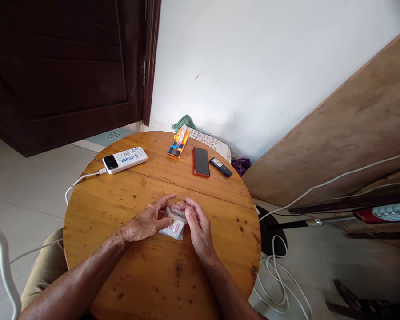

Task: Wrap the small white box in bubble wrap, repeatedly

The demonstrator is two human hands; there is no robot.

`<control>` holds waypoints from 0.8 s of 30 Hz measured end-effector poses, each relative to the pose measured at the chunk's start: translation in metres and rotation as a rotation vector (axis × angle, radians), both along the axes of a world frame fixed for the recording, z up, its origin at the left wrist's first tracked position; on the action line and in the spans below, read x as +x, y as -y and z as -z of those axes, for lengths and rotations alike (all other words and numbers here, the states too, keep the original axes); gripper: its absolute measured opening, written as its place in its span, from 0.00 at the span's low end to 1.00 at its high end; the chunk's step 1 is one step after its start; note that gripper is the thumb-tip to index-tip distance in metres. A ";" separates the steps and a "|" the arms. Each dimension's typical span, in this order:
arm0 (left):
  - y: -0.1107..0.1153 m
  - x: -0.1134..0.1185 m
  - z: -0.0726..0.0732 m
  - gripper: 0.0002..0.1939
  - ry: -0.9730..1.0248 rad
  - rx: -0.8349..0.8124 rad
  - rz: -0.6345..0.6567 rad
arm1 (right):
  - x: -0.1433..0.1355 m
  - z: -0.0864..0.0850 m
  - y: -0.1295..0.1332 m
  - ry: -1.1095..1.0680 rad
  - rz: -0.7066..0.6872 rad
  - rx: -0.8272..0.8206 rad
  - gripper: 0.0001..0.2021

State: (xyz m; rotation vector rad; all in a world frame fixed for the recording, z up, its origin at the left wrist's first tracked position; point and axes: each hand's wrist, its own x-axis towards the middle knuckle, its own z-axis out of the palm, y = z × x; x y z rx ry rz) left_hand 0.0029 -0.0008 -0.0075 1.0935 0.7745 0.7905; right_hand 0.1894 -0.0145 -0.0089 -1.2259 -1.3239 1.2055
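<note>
A small clear plastic packet [174,227] with white contents and red print lies on the round wooden table [136,275], close to its middle. My left hand [146,222] comes in from the left, its fingers stretched out past the packet's upper left side and its thumb resting over the packet's top. On the other side, my right hand [199,226] stands partly on edge along the packet's right side. Its fingers are extended with a slight curve, and the fingertips are close to the packet's far edge. Whether they touch the plastic I cannot make out.
Farther back on the table are a white power bank [128,159] with a cable, an orange tape dispenser [179,142], a red-edged phone [201,162] and a dark blue remote-like device [220,167]. A dark door [70,66] stands left; white cables [280,284] lie coiled right.
</note>
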 end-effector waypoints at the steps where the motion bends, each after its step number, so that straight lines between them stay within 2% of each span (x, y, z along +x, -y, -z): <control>1: 0.000 0.001 0.000 0.37 0.007 0.008 0.000 | 0.000 -0.002 -0.002 -0.021 -0.006 -0.018 0.19; 9: 0.002 0.003 0.001 0.38 0.032 0.028 -0.036 | 0.002 -0.015 -0.028 0.082 -0.085 -0.089 0.19; 18: 0.001 0.004 0.000 0.39 -0.029 -0.007 -0.056 | -0.006 -0.004 -0.035 0.027 0.031 -0.004 0.13; 24: 0.001 0.004 0.006 0.37 -0.006 -0.009 -0.051 | -0.005 -0.001 -0.034 0.101 0.065 0.084 0.11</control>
